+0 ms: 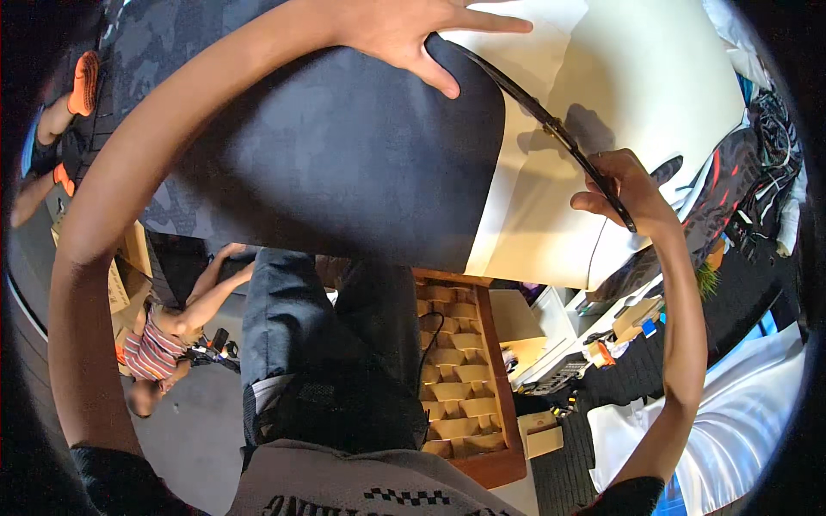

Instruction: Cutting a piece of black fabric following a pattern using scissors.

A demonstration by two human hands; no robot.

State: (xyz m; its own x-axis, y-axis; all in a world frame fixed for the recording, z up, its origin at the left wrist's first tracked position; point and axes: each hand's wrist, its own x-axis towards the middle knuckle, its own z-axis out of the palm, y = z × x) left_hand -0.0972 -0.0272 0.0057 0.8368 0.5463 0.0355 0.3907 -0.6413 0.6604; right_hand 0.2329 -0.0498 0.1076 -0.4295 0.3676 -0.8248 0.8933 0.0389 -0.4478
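A long, slightly curved black strip [529, 103] with a small fitting near its middle slants across a board or table top. I cannot tell its exact kind. My right hand [632, 193] closes around its near right end, fingers curled. At the strip's far end, my left hand [400, 34] has its thumb and fingers spread, and the tip shows between thumb and forefinger. Whether that hand touches the strip is unclear. Beneath lie a dark, faintly patterned sheet [344, 172] on the left and a cream-white sheet [533, 215] on the right, where shadows fall.
Below right stands a wooden-framed woven panel [465, 370]. Cardboard boxes [539, 434] and clutter cover the floor there. A shiny white cloth [731, 421] lies at lower right, cables [774, 138] at far right. Another person in a striped top [155, 354] sits at lower left.
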